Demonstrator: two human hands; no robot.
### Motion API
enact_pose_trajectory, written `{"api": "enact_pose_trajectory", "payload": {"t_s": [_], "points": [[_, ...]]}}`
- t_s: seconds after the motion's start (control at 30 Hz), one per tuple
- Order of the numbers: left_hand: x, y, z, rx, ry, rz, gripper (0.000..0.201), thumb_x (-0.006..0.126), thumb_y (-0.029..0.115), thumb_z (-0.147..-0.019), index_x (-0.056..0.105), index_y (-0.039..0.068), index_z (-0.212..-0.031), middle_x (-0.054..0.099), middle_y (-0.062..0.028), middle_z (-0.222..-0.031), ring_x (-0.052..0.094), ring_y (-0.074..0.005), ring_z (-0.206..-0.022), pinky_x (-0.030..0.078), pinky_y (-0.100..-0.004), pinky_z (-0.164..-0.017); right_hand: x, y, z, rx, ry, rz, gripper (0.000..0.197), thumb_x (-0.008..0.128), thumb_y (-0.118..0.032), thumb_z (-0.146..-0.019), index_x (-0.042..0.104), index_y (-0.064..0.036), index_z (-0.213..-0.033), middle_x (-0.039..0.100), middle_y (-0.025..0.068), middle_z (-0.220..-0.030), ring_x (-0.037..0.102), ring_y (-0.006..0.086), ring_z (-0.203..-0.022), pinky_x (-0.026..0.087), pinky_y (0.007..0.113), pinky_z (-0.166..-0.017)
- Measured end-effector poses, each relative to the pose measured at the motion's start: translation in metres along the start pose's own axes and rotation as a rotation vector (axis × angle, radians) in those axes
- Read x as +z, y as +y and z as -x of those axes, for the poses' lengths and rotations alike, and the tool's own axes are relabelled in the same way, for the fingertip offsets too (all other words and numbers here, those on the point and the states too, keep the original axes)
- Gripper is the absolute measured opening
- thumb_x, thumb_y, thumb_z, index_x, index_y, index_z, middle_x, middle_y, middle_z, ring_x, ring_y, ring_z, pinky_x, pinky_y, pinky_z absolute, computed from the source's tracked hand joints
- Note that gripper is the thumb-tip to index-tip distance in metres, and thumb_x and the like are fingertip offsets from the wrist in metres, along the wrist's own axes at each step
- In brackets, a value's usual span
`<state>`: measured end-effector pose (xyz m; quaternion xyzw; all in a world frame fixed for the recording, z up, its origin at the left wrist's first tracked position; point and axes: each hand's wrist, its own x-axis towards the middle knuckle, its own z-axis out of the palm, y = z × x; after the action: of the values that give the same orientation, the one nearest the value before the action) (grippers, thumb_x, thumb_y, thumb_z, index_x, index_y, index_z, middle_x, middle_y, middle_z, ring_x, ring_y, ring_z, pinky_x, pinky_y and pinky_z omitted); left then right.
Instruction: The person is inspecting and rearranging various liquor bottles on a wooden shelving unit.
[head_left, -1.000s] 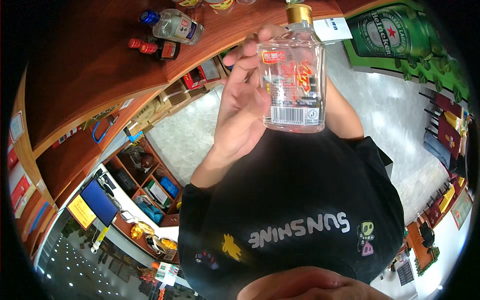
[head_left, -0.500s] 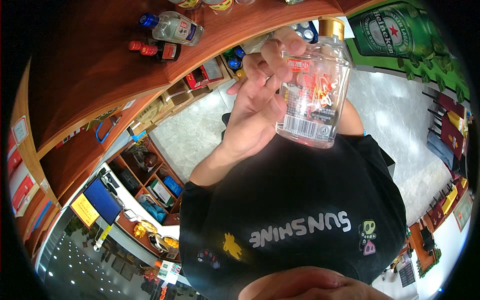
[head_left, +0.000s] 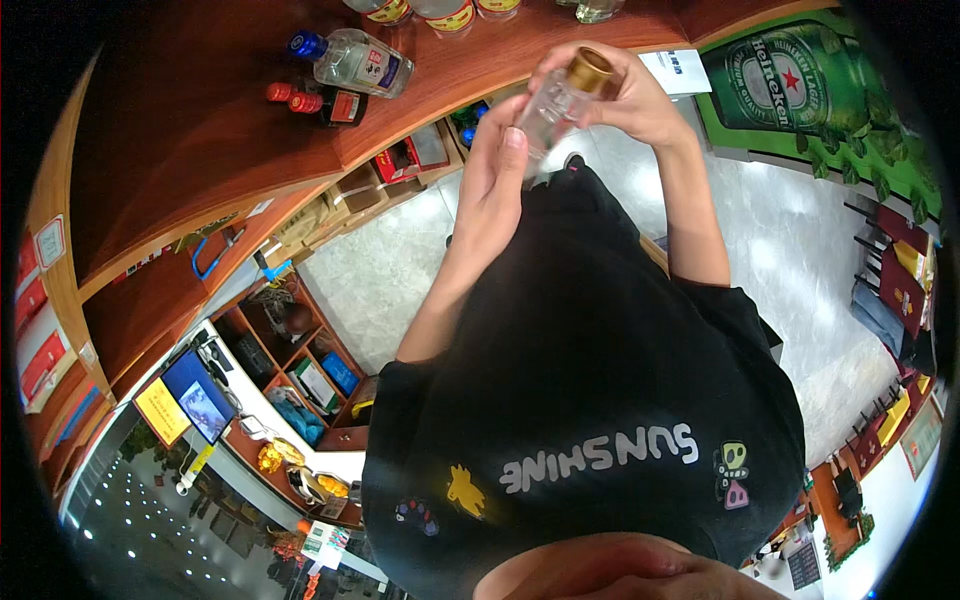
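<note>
Fingers (head_left: 513, 148) of my left hand (head_left: 490, 195) and right hand (head_left: 640, 105) grip a transparent, slightly blurred bottle (head_left: 551, 112) at twelve o'clock from my black shirt (head_left: 600, 350). Its gold cap (head_left: 590, 72) tilts toward one o'clock.

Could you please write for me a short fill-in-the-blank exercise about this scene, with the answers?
1. The bottle held between the left hand and the right hand has a ____ cap.
2. On the shelf, the clear bottle beside two red caps has a ____ top.
3. The shirt is mostly ____.

Missing words: gold; blue; black.
</note>
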<state>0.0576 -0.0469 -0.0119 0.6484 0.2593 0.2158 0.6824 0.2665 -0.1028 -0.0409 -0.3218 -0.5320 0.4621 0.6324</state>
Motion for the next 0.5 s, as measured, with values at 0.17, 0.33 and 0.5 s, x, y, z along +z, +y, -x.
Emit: {"api": "enact_pose_trajectory", "payload": {"t_s": [0.17, 0.33, 0.5], "points": [[-0.010, -0.027, -0.034, 0.189, 0.113, -0.463, 0.050, 0.066, 0.020, -0.090, 0.047, -0.006, -0.129, 0.055, -0.0244, -0.119, 0.053, -0.0386, -0.115, 0.043, -0.0415, -0.096, 0.003, 0.013, -0.008, 0.186, 0.281, 0.332, 0.046, 0.075, -0.009, -0.083, 0.057, 0.0005, -0.124, 0.066, 0.0075, -0.108, 0.066, 0.0120, -0.095, 0.054, 0.030, -0.080], [-0.033, -0.069, -0.074, 0.394, 0.229, -0.722, 0.040, 0.067, 0.013, -0.086, 0.054, -0.006, -0.119, 0.059, -0.0224, -0.110, 0.057, -0.0417, -0.099, 0.047, -0.0439, -0.087, 0.003, 0.045, -0.030, 0.120, 0.401, 0.697, 0.041, 0.075, -0.009, -0.080, 0.062, -0.0027, -0.119, 0.069, 0.0137, -0.109, 0.069, 0.0213, -0.096, 0.054, 0.035, -0.082], [-0.040, -0.097, -0.106, 0.241, 0.318, -0.615, 0.035, 0.066, 0.009, -0.088, 0.054, -0.006, -0.116, 0.066, -0.0241, -0.103, 0.066, -0.0368, -0.093, 0.053, -0.0413, -0.077, -0.008, 0.092, -0.050, 0.152, 0.457, 0.835, 0.046, 0.073, -0.009, -0.080, 0.060, -0.0015, -0.123, 0.066, 0.0144, -0.118, 0.068, 0.0272, -0.100, 0.054, 0.037, -0.090]]}}
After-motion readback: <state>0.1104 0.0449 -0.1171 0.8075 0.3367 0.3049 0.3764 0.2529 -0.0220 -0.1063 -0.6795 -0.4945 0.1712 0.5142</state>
